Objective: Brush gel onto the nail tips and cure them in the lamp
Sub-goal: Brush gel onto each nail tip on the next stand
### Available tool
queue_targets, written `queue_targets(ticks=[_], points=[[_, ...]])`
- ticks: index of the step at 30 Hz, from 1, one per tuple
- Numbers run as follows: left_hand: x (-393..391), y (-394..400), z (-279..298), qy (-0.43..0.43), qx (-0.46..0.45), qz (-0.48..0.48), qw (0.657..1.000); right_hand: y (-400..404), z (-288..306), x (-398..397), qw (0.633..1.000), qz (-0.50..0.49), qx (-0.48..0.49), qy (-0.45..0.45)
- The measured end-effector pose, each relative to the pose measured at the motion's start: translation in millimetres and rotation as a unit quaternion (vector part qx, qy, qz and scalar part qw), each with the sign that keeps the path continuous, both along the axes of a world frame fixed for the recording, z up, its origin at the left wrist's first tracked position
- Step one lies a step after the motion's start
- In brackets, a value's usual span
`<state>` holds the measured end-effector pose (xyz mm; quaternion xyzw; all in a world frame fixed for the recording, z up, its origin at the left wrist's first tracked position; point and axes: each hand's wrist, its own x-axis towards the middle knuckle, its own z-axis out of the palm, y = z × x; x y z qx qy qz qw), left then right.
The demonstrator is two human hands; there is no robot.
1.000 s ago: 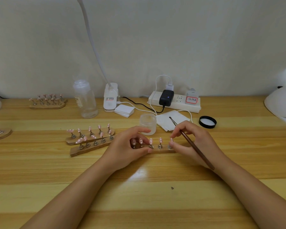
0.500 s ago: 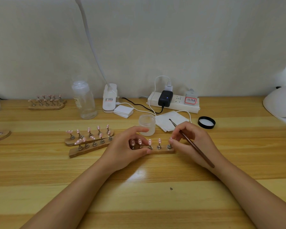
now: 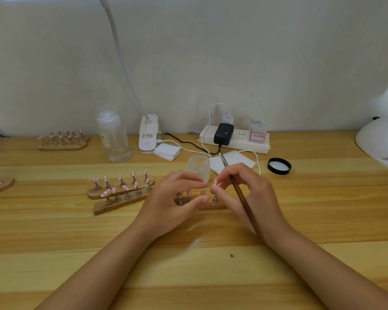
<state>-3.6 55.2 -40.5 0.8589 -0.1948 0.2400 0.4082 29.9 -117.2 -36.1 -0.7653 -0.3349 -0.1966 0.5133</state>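
Forearms come up from the bottom corners and meet at centre frame, where the left hand (image 3: 177,202) curls thumb and fingers round the near end of the wooden nail-tip holder (image 3: 213,205), steadying it on the table (image 3: 54,242). Right hand (image 3: 249,193) has the brush (image 3: 242,198) tucked between its fingers, handle slanting down to the lower right, and its fingertips pinch a pink nail tip (image 3: 215,182) just above the holder's right end; whether that tip is off its stand, I cannot tell. Risk from here, to my eye: a loose pinch drops the tip, or the brush end swings into the open gel jar (image 3: 199,167) just behind the hands and knocks it over. Left of centre lie two more strips of nail tips (image 3: 121,189), touching. Further back sit the jar's black lid (image 3: 279,166), a clear bottle (image 3: 113,137) and power strip (image 3: 234,138). Curing lamp (image 3: 379,142), white, waits at the right edge, well apart.
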Motion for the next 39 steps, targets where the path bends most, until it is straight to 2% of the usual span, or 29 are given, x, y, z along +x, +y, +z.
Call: queue_targets(ticks=[10,15,23,30,39], points=[[1,-1,-2,-0.054,0.006,0.001,0.999,8,-8,-3,0.998,0.026,-0.007,-0.050],[1,1,-2,-0.071,-0.020,0.015,0.997,9,-7,-2,0.998,0.014,-0.011,-0.061],[2,2,0,-0.008,-0.145,0.063,0.987,4,29,9,0.995,-0.021,0.070,0.070],[2,3,3,-0.008,-0.161,0.070,0.984,30,57,53,0.988,-0.070,-0.075,0.118],[4,5,1,-0.015,-0.162,0.071,0.984,54,44,71,0.965,-0.096,-0.217,0.115]])
